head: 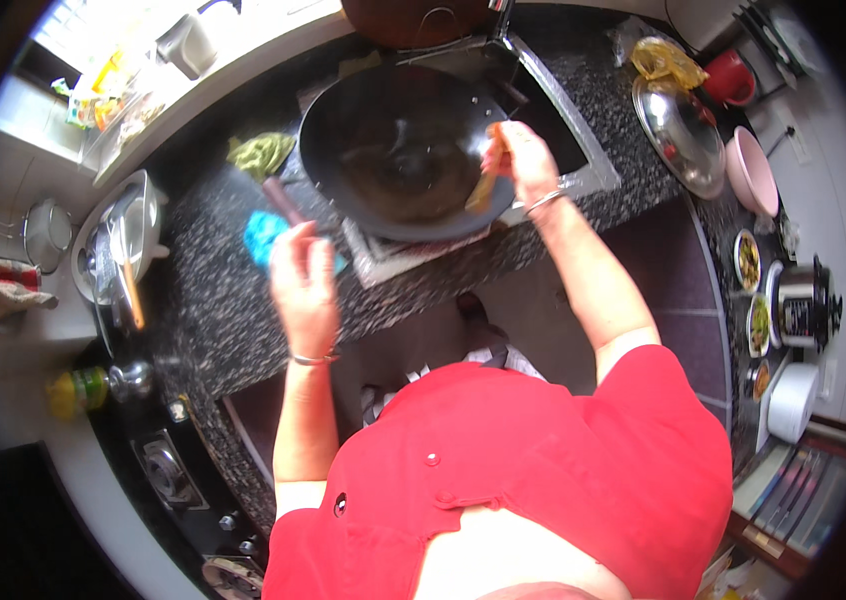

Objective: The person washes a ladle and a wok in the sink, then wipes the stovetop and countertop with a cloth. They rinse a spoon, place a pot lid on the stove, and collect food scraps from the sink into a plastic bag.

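A large dark wok (400, 142) sits on the hob, with some thin brownish liquid in its bottom. My right hand (524, 161) is at the wok's right rim, closed around a brown wooden-looking tool (481, 193) that slants down into the wok; its exact kind is unclear. Left of the wok, my left hand (307, 285) hovers over the counter, thumb and fingers apart, with nothing visible in it. Just behind those fingers are a bright blue cloth (264, 234) and a dark brown handle (284, 201). A crumpled green cloth (262, 154) lies at the wok's left.
Speckled dark countertop (220, 322) surrounds the hob. At left stands a basin (142, 217) with utensils. On the right are a glass lid (682, 139), a pink bowl (751, 172), several dishes of food (759, 324) and an electric cooker (802, 307). A second burner (168, 469) is lower left.
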